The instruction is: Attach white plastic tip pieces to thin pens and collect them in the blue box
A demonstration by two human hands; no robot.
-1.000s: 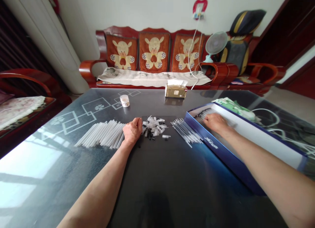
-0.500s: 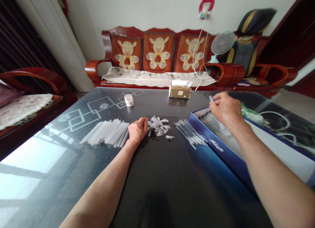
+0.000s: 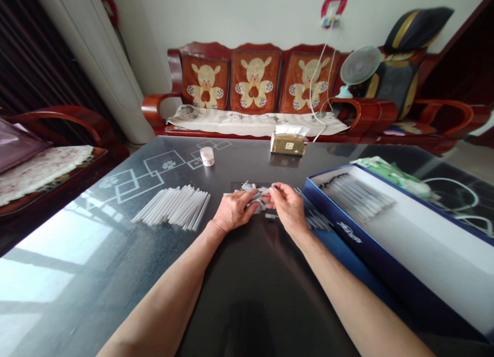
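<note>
My left hand (image 3: 236, 209) is closed around a slim white tube, probably a pen barrel, mostly hidden by the fingers. Close by, my right hand (image 3: 288, 209) pinches a small translucent piece with a dark end, like a pen cap, at the tube's right end. Beneath and behind the fingers lies a pile of small white and clear caps (image 3: 250, 186), partly covered. Many white pen barrels (image 3: 173, 205) lie side by side left of my left hand. Thin pen refills (image 3: 318, 215) lie to the right of my right hand, beside the blue box.
An open blue box (image 3: 349, 232) with a white inside holds a row of clear pens (image 3: 353, 192) at its far end. A green plastic package (image 3: 393, 174) lies behind it. Toward the back of the dark table (image 3: 247, 285) stand a small white jar (image 3: 207, 156) and a tissue box (image 3: 288, 143).
My right hand has come from above the blue box, leftward to the cap pile beside my left hand. My left hand has shifted slightly right and now holds a tube. The view has turned slightly.
</note>
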